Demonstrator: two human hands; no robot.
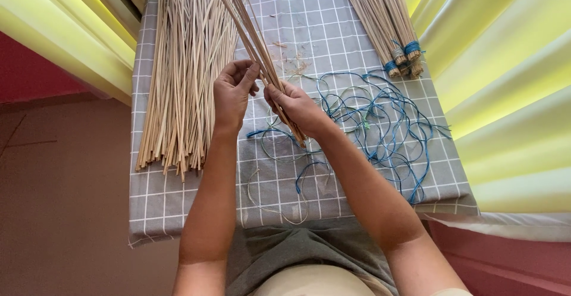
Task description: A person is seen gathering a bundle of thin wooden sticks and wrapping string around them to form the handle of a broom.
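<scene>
My right hand (295, 105) grips a thin bunch of pale straw sticks (250, 31) that slants from the table's middle up toward the far edge. My left hand (232, 89) touches the same bunch from the left, fingers curled against the sticks. Their lower ends poke out below my right hand. Both hands hover over a grey checked cloth (333, 28) covering the table.
A large loose pile of straw sticks (181, 76) lies on the left of the cloth. Bundles tied with blue and grey cord (395, 28) lie at the far right. Tangled blue and green strings (380, 123) spread over the right middle. Yellow curtains (505, 94) flank both sides.
</scene>
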